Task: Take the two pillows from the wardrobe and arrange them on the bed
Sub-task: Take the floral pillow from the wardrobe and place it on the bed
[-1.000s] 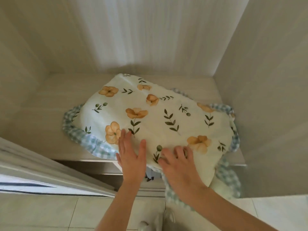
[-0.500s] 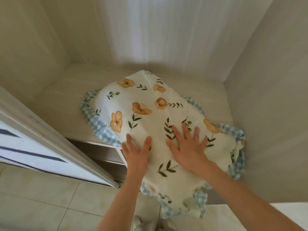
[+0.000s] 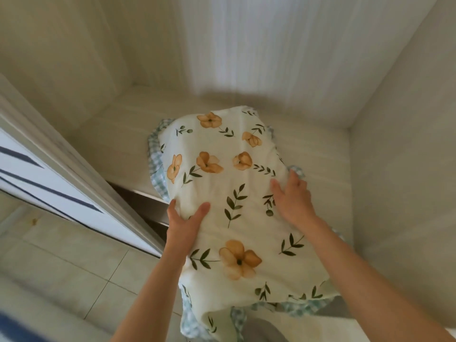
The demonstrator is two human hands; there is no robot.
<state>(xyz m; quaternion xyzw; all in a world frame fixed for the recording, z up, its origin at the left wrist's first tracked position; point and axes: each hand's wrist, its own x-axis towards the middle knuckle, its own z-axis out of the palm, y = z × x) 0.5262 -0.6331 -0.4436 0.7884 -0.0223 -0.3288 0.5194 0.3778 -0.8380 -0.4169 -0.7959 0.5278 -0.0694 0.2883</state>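
Both hands, the left hand and the right hand, grasp the floral pillow by its sides, half off the wardrobe shelf; next, probably lifting it clear.

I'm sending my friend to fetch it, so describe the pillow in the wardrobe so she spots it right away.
Look into the open pale wood wardrobe, down at its low shelf. The pillow hangs over the shelf's front edge, gripped by the left hand and the right hand. It is cream with orange flowers, green leaf sprigs and a blue-green checked frill.
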